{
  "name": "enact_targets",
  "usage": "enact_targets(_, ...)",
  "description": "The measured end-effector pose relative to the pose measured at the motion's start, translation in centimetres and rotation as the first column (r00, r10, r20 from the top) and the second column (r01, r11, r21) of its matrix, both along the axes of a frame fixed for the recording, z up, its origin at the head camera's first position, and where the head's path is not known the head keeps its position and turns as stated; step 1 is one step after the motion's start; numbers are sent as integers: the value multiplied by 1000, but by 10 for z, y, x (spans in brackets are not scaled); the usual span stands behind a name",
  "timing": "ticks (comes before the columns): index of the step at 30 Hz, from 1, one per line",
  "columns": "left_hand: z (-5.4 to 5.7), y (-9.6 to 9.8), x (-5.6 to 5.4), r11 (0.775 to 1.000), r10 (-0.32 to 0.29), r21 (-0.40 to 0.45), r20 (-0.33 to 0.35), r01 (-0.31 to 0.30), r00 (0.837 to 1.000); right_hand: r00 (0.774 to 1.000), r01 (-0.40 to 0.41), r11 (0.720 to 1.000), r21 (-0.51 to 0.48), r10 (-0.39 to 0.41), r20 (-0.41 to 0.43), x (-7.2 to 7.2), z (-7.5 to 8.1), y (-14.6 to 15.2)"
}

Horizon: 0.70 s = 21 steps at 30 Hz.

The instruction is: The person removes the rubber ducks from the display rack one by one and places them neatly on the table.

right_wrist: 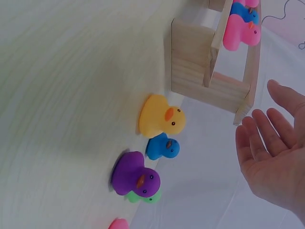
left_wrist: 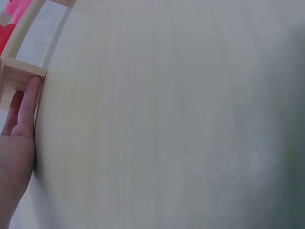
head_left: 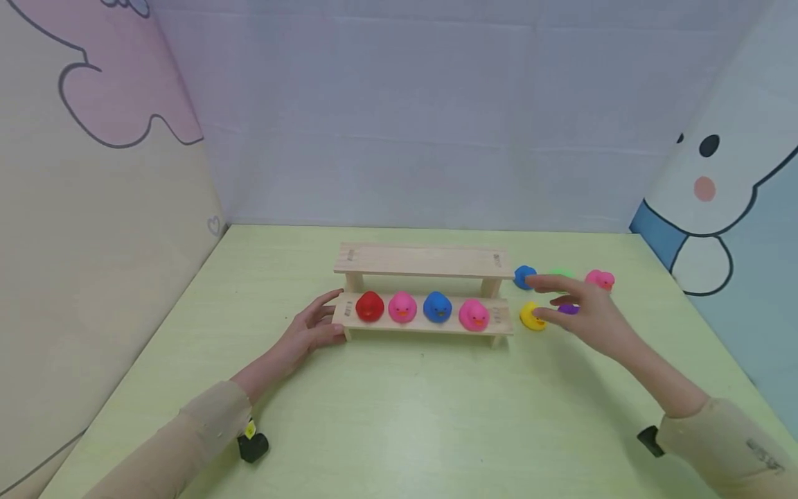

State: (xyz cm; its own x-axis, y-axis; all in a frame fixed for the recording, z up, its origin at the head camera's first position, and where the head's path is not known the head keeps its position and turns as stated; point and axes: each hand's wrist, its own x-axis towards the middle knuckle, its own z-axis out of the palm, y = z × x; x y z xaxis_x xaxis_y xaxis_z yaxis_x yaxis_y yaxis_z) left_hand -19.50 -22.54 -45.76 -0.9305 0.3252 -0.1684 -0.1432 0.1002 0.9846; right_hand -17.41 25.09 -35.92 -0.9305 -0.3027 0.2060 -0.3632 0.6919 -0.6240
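A two-step wooden stand (head_left: 424, 260) stands on the table. On its lower step sit a red duck (head_left: 370, 306), a pink duck (head_left: 402, 307), a blue duck (head_left: 438, 307) and another pink duck (head_left: 474, 315). My left hand (head_left: 305, 328) holds the stand's left end, thumb at the front edge and fingers toward the back. In the left wrist view its fingers (left_wrist: 28, 102) lie against the end leg. With nothing in it, my right hand (head_left: 589, 312) hovers over loose ducks right of the stand, fingers and thumb apart. Nearest is a yellow duck (right_wrist: 159, 117).
Also loose at the right are a blue duck (right_wrist: 163, 146), a purple duck (right_wrist: 135, 175), a green duck (right_wrist: 147, 196) and a pink duck (head_left: 600, 279). The upper step is bare wood. A pale cloth wall (head_left: 424, 125) rises behind the table (head_left: 405, 416).
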Motion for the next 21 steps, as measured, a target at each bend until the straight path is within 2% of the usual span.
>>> enact_targets(10,-2,1,0,1000,9,-15,11,-9,1000,997,-78,992,-95,77,-15,0,-10,-26)
enact_targets(21,-1,0,0,1000,23,-18,14,-22,1000,986,-146,964,-223,161,52,-10,-34,-46)
